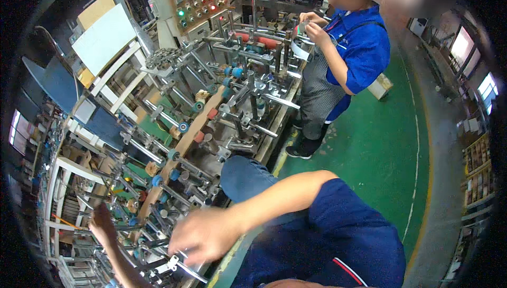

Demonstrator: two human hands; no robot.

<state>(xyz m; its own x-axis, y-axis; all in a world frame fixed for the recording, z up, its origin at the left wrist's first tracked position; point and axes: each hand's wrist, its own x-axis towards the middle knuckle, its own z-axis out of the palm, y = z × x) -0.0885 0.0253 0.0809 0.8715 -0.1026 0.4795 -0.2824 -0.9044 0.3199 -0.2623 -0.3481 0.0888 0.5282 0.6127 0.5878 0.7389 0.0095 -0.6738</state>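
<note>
A long brown strip [191, 134] runs lengthwise through a machine, between rows of small blue rollers [173, 154] and red rollers [212, 114] on metal rods. My right hand [205, 235], smeared by motion, hovers over the rods and clamps at the near end; its fingers are too blurred to read. Just below it is a shiny clamp block [172, 263] on a rod. My left hand [101, 220] reaches to the machine's left side, fingers curled by a metal rod; what they hold, if anything, I cannot make out.
A co-worker [348, 50] in blue stands at the machine's far right side, handling a small piece. A control panel [198, 3] with lit buttons is at the back. A white board [104, 40] leans at left. Green floor [364, 166] lies to the right.
</note>
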